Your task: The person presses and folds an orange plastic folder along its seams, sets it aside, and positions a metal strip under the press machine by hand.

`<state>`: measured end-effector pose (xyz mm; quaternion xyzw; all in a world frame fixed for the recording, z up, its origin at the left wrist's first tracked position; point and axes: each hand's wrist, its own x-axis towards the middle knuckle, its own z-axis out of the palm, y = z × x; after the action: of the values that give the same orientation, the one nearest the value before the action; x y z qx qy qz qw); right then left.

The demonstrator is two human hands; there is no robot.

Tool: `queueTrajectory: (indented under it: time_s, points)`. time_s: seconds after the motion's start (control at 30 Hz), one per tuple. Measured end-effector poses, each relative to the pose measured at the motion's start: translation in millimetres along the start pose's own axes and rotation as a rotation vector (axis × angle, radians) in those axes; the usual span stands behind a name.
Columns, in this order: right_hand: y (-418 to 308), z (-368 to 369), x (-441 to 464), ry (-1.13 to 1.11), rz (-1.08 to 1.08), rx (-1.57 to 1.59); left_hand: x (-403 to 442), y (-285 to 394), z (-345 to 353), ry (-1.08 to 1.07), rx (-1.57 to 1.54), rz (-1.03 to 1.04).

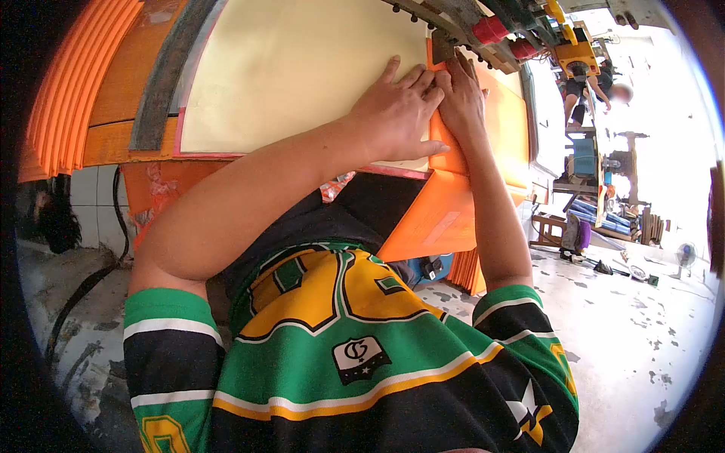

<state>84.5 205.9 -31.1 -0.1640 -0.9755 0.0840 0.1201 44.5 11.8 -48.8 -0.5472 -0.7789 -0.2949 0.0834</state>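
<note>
My left hand (404, 109) lies palm down with its fingers spread, across the right part of a cream board (302, 68) and the edge of an orange sheet (502, 128). Close beside it, my right hand (462, 94) rests on that sheet with fingers stretched out toward a dark metal block (443, 47) under the machine. The two hands nearly touch at the fingertips. A folded orange panel (434, 215) hangs below the board's front edge, near my right forearm. Neither hand visibly grasps anything, though the right thumb is hidden.
A dark machine beam (453, 30) with bolts crosses above the hands. Stacked orange sheets (75, 83) stand at the far left, beside a grey metal bar (162, 90). Beyond, at right, are another person (585, 94), a yellow machine part (578, 57) and a fan (686, 254).
</note>
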Motion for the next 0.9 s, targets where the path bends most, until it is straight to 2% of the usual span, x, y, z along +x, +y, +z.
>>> queueTrajectory:
  time_s: [0.17, 0.23, 0.37, 0.47, 0.57, 0.67, 0.73, 0.9]
  points:
    - [10, 1, -1, 0.005, 0.007, -0.006, 1, 0, 2, 0.005, 0.014, 0.011]
    - [18, 2, 2, -0.057, -0.095, -0.042, 2, 1, 2, -0.01, 0.009, -0.011]
    - [17, 0, 1, -0.072, -0.009, 0.02, 3, 0, 0, -0.018, 0.005, -0.007]
    - [44, 16, 9, -0.087, -0.165, -0.095, 4, 0, 0, -0.03, 0.011, -0.005]
    - [43, 15, 8, -0.092, -0.169, -0.107, 4, 0, 2, -0.026, 0.008, -0.009]
    - [23, 3, 4, -0.126, -0.127, -0.123, 4, 0, 0, -0.024, 0.004, -0.009]
    - [-2, -12, -3, -0.138, 0.01, -0.041, 3, 0, -1, -0.043, 0.02, -0.001]
    - [2, -5, -3, -0.104, -0.01, -0.073, 3, 0, -2, -0.029, 0.019, -0.002]
